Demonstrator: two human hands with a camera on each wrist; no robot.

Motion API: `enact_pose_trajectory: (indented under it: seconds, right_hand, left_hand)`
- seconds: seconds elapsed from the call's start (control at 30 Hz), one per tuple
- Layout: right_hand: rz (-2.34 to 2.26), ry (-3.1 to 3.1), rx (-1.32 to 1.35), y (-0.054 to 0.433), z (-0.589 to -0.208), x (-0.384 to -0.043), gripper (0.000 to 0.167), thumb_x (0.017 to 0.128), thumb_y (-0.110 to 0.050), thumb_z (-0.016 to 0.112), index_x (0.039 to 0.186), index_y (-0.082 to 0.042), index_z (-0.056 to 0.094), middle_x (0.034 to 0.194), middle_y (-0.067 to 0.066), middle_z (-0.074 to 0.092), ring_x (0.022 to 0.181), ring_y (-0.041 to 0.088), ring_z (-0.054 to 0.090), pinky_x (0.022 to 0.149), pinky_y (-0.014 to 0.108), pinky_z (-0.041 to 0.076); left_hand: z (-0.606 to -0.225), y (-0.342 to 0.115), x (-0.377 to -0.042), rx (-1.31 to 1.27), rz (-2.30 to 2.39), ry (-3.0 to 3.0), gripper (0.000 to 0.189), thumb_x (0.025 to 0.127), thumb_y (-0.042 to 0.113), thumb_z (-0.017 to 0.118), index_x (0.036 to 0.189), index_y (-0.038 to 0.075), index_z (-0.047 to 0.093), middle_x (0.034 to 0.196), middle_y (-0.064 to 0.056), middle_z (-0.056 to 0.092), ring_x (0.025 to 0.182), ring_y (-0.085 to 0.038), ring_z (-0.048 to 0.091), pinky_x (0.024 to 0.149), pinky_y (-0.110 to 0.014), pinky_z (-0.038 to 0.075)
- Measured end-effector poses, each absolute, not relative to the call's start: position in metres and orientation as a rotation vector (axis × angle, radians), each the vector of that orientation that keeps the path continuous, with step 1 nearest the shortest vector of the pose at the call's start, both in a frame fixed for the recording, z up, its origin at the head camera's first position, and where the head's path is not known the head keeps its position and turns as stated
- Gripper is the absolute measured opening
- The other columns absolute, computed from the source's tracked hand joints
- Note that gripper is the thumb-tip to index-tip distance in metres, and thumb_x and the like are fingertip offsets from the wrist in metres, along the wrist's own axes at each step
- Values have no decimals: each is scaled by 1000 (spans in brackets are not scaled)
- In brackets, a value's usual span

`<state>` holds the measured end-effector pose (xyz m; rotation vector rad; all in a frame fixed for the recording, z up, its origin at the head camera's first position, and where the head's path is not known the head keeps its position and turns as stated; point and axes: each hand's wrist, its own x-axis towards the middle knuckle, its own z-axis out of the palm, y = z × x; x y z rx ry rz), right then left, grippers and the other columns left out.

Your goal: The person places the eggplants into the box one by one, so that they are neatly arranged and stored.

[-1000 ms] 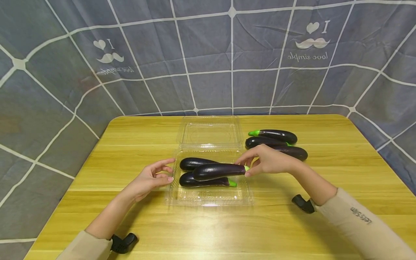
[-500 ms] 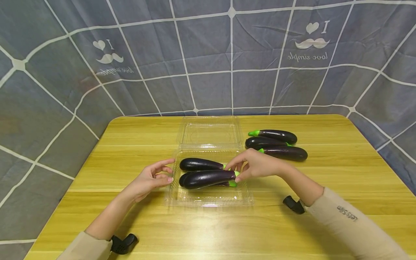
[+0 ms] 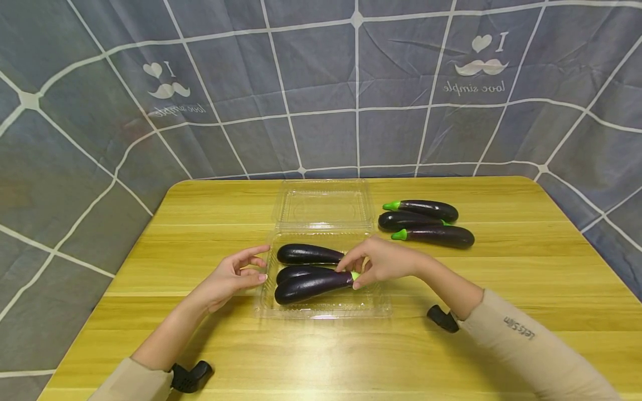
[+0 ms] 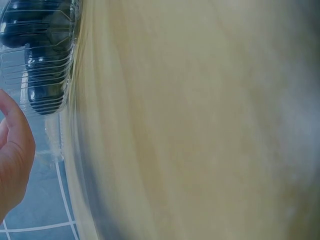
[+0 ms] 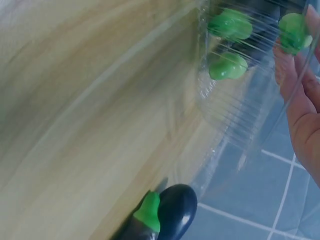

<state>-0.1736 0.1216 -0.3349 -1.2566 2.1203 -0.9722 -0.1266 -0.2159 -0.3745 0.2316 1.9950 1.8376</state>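
In the clear box, the front eggplant is pinched near its stem by the fingers of the right hand, perhaps for alignment; the left hand is held beside the box, fingers relaxed, presumably for steadying.

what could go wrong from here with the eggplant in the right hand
The right hand pinches the held eggplant only at its stem end, so its thick end might roll. In the head view it overlaps another eggplant, which it could nudge aside. The clear container looks thin and could shift if bumped.
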Motion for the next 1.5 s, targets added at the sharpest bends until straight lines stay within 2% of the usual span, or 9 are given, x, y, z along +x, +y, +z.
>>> enact_pose_trajectory:
  seconds: [0.43, 0.67, 0.9, 1.17, 1.5]
  right_hand:
    - [-928, 2146, -1253, 112, -347, -170, 34, 77, -5, 74, 110, -5, 68, 95, -3, 65, 84, 17, 59, 72, 23, 53]
    - [-932, 2158, -1219, 112, -349, -171, 34, 77, -7, 75, 110, -6, 68, 95, -4, 65, 83, 15, 59, 73, 23, 53]
    - [-967, 2156, -1181, 114, -348, -169, 34, 78, -8, 75, 111, -5, 67, 104, 2, 65, 86, 14, 60, 74, 23, 53]
    - [-1065, 2107, -1122, 120, -347, -169, 33, 80, -6, 73, 112, -2, 66, 104, 8, 65, 85, 16, 59, 74, 25, 53]
    - [-1178, 2104, -1071, 136, -342, -172, 34, 81, -10, 72, 112, 1, 64, 110, 15, 63, 89, 19, 62, 79, 33, 54]
  left_hand:
    - [-375, -216, -127, 227, 1847, 1987, 68, 85, -1, 63, 143, -4, 28, 108, -10, 46, 82, -8, 57, 74, -20, 51]
    - [-376, -216, -127, 237, 1848, 1986, 67, 85, -2, 62, 143, -3, 28, 109, -11, 46, 82, -8, 58, 74, -20, 51]
    - [-376, -216, -127, 229, 1849, 1987, 67, 85, -1, 63, 143, -3, 29, 109, -11, 46, 82, -8, 58, 74, -20, 52]
    - [-376, -216, -127, 224, 1846, 1982, 67, 86, -1, 63, 143, -3, 28, 109, -10, 46, 82, -8, 57, 74, -20, 52]
    - [-375, -215, -127, 199, 1847, 1984, 68, 85, -1, 63, 143, -3, 28, 108, -8, 46, 81, -7, 57, 73, -20, 52]
